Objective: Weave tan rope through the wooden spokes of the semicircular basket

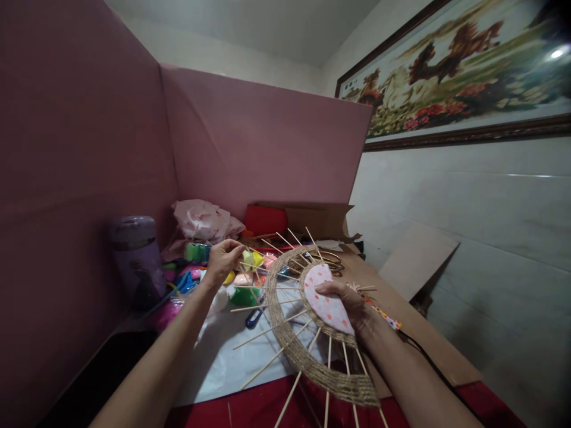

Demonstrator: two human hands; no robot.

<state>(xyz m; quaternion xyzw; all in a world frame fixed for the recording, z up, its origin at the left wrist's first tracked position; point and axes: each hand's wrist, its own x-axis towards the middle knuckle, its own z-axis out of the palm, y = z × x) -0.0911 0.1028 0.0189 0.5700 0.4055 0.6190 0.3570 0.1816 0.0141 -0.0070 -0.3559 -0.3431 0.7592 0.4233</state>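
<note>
A half-round woven twine piece (277,309) with thin wooden sticks fanning outward is held up in front of me. Two twine bands cross the sticks, and at the centre sits a pink half-circle of dotted fabric (322,291). My right hand (352,303) grips that centre, thumb on the fabric and the other fingers hidden behind. To the left, my left hand (224,259) is closed in a pinch close to the tips of the upper sticks. Whatever lies between its fingertips is too small to make out.
Bags of coloured clay (247,295) and a blue-handled tool (254,318) lie behind the woven piece. A purple tumbler (137,261) stands at the left. Cardboard (428,333) covers the right side, with a flower-patterned object (387,316) and black cord. Pink panels (267,142) rise behind.
</note>
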